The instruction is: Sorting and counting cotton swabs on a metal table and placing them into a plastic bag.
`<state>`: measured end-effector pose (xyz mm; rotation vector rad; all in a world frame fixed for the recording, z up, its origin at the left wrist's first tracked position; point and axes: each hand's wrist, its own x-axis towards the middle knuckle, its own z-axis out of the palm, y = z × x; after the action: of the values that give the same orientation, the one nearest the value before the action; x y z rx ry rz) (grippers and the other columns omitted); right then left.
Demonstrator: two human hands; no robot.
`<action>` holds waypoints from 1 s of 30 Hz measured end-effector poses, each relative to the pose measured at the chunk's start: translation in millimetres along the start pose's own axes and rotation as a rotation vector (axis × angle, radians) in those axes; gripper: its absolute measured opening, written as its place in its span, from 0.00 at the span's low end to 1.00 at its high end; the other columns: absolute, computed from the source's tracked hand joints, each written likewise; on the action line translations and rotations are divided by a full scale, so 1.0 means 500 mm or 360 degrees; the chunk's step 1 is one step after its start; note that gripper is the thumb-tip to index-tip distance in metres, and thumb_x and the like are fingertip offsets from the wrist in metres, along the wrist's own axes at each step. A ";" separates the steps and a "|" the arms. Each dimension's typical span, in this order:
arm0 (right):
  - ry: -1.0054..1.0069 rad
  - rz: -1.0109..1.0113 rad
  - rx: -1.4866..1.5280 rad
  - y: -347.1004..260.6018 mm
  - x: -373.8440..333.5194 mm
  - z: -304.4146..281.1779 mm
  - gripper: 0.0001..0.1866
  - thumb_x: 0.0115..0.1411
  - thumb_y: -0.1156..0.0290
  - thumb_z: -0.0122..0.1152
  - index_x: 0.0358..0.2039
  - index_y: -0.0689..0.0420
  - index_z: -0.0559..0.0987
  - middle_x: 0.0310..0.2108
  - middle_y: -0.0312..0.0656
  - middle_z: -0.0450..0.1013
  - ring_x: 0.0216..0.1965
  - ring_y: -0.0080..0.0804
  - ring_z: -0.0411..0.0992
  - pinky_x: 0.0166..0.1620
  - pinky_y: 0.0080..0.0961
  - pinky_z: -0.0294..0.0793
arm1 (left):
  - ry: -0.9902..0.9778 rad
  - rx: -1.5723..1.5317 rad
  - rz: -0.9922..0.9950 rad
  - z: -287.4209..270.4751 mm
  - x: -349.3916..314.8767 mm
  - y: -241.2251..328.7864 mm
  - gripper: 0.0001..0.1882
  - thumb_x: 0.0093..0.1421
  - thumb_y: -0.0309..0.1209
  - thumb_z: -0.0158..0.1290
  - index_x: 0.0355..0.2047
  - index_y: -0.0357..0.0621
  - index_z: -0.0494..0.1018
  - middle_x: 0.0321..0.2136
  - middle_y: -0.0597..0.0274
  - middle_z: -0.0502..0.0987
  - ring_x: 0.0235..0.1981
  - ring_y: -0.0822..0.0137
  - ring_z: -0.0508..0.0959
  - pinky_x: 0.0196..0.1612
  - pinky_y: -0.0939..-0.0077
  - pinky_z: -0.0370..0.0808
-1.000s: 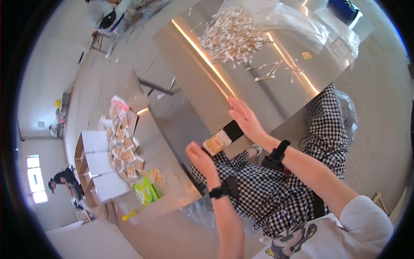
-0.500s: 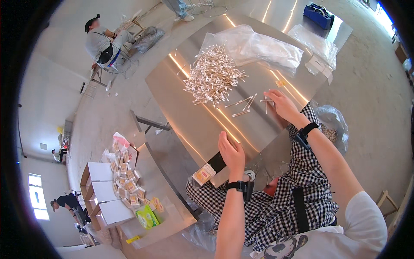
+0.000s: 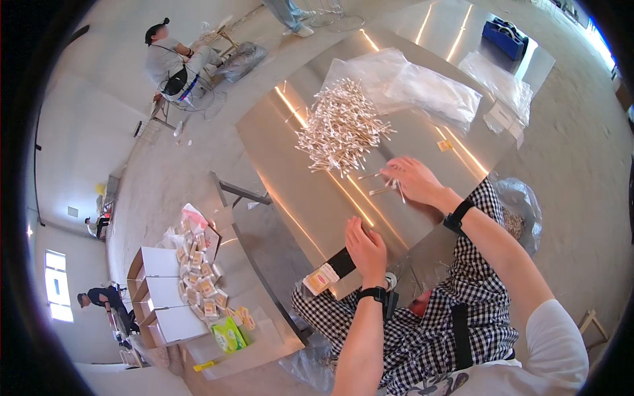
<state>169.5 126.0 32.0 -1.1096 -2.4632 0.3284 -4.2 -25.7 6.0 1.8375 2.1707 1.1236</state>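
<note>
Two bare hands work over a smooth, shiny metal table (image 3: 290, 191). Around them, a large loose pile of cotton swabs (image 3: 343, 125), thin sticks with white fluffy tips, sits toward the table's far left, with crumpled clear plastic bags (image 3: 422, 89) just behind it. A small yellow card (image 3: 444, 144) lies to the right. At the near left corner, a small yellow-and-white packet (image 3: 321, 279) rests beside a flat black piece (image 3: 342, 263). On a lower table (image 3: 267, 340) to the left are a heap of similar packets (image 3: 201, 277), open white boxes (image 3: 173, 290) and a soft, shiny green pack (image 3: 228, 334).

The right hand (image 3: 415, 181) bends its fingers over a few loose swabs (image 3: 382, 191), partly blocking them from view; whether it grips any cannot be told. The left hand (image 3: 366, 251), lightly curved, is released, near the table's front edge beside the black piece.

Compared with half a second ago, the right hand has shifted left, closer to the pile; the left hand is in nearly the same place.
</note>
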 end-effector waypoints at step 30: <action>-0.0233 0.0294 0.0366 -0.039 -0.035 -0.014 0.40 0.52 0.76 0.57 0.67 0.43 0.61 0.68 0.56 0.51 0.71 0.56 0.45 0.70 0.47 0.47 | -0.0032 0.0056 0.0170 -0.001 -0.013 -0.019 0.19 0.58 0.34 0.59 0.49 0.46 0.76 0.54 0.56 0.73 0.60 0.53 0.68 0.62 0.55 0.63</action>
<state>170.3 100.5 40.8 -1.2521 -2.3740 0.7533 -10.3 -31.7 -1.5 1.9916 2.1177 1.0878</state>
